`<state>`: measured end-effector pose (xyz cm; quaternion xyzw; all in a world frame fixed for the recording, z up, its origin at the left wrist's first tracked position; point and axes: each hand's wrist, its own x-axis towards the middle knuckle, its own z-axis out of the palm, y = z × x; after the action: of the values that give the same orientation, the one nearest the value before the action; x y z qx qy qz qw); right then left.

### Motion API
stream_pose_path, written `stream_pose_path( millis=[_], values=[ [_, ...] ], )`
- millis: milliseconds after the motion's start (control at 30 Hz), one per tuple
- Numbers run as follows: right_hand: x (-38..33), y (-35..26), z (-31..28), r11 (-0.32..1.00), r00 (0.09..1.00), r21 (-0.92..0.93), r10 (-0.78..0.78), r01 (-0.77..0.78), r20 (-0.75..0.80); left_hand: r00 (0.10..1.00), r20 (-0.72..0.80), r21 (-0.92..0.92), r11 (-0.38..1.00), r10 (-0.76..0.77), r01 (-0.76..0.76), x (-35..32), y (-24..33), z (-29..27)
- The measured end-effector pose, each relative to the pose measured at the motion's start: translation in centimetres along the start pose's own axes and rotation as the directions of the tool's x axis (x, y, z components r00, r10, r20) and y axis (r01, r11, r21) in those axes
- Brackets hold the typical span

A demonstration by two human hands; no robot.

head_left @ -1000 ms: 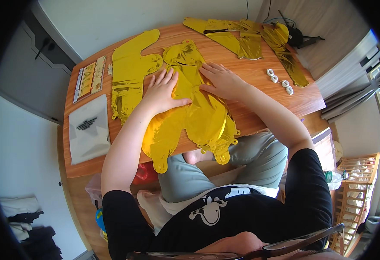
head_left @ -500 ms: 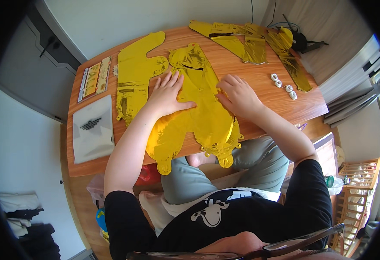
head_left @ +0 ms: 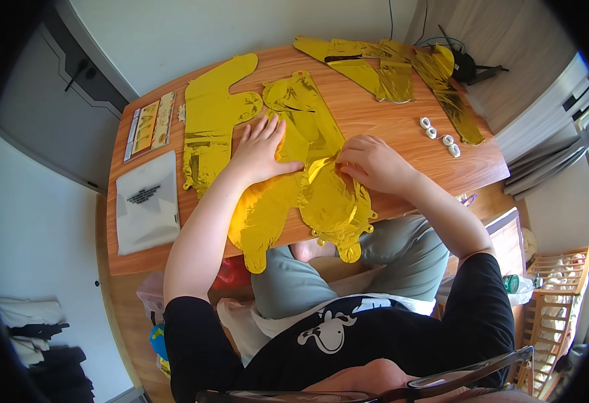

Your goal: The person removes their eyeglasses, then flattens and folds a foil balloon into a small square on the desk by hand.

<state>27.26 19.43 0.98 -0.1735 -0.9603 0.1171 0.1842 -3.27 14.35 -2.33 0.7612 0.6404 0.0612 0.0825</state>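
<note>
A flat gold foil balloon (head_left: pixel 267 215) lies uninflated in front of me, its tabbed lower ends hanging over the table's near edge. My left hand (head_left: pixel 257 158) rests on it with fingers spread, pressing the foil down. At the balloon's right edge, my right hand (head_left: pixel 373 163) has its fingers pinched on the foil, which creases and lifts beside them. The fingertips are partly hidden. Another flat gold foil balloon (head_left: pixel 208 121) lies to the left, close to my left hand.
More gold foil pieces lie at the back (head_left: pixel 375 57) and far right (head_left: pixel 447 94) of the wooden table (head_left: pixel 402 124). Small white rolls (head_left: pixel 430 131) sit on the right. A white plastic packet (head_left: pixel 148 215) and a printed card (head_left: pixel 150 126) lie on the left. A black object (head_left: pixel 465 64) stands behind.
My right hand has shifted slightly down and right, its fingers closing on the foil. The balloon's right side is now creased and pulled up. My left hand stays in place.
</note>
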Motion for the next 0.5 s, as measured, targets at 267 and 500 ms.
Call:
stream_pose_path(
  millis=[267, 500],
  values=[
    [5.2, 5.4, 1.3, 0.981, 0.996, 0.186, 0.062, -0.047, -0.072, 1.0, 0.0, 0.006, 1.0, -0.012, 0.012, -0.4, 0.2, -0.4],
    [6.7, 10.3, 3.5, 0.998, 0.997, -0.055, -0.019, 0.023, 0.079, 1.0, -0.017, -0.007, 1.0, 0.01, -0.01, -0.2, 0.3, 0.0]
  ],
)
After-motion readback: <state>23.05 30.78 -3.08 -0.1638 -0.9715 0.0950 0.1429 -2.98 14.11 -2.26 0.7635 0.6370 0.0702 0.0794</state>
